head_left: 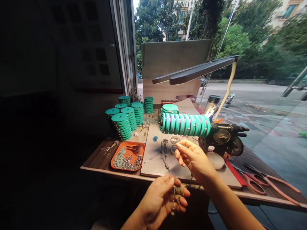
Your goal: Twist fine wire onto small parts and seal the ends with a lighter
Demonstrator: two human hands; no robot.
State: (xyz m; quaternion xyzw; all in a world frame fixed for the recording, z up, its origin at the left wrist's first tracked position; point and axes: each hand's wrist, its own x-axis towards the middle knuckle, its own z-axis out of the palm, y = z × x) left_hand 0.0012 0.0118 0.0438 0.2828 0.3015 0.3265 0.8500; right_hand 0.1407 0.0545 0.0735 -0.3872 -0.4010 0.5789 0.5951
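Note:
My left hand (160,195) is at the bottom middle, below the table edge, with thumb and index finger pinched. From the pinch hangs a short, thin metal strand (173,201) with a small knob at its lower end. Tan wraps cover some fingers of this hand. Above and to the right, my right hand (192,158) is over the board, its thumb and fingertips pressed together; anything in them is too fine to make out. Just behind the right fingertips are two small round dishes of tiny parts (176,140). Green discs (185,124) sit side by side on a dark geared machine (222,135).
An orange tray (112,161) of small metal parts and tubes lies left. Stacks of green spools (121,126) stand behind it. Pink-handled scissors (255,183) and pliers (275,185) lie right, near a red strip (236,172). A lamp (196,72) hangs over the board (153,166).

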